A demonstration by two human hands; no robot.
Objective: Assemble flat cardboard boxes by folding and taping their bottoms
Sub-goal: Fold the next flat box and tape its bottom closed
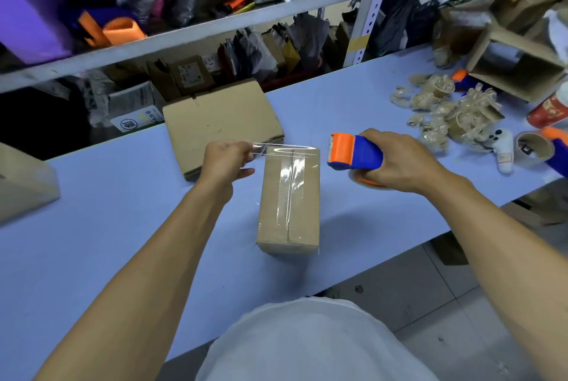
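Observation:
A small folded cardboard box (pixel 289 199) stands on the blue table (pixel 123 227), its flaps up and a clear tape strip running down the centre seam. Another strip of clear tape (pixel 285 148) stretches across the box's far edge. My left hand (pixel 226 159) pinches the left end of that strip, just left of the box. To the right of the box, my right hand (pixel 396 162) grips a blue and orange tape dispenser (pixel 353 151), whose orange head points at the box's far right corner.
A stack of flat cardboard (pixel 221 122) lies behind the box. A cardboard piece (pixel 24 181) sits at the left edge. Crumpled tape scraps (pixel 455 110), a tape roll (pixel 534 148), a white controller (pixel 504 150) and an open box (pixel 516 64) crowd the right. Cluttered shelves stand behind the table.

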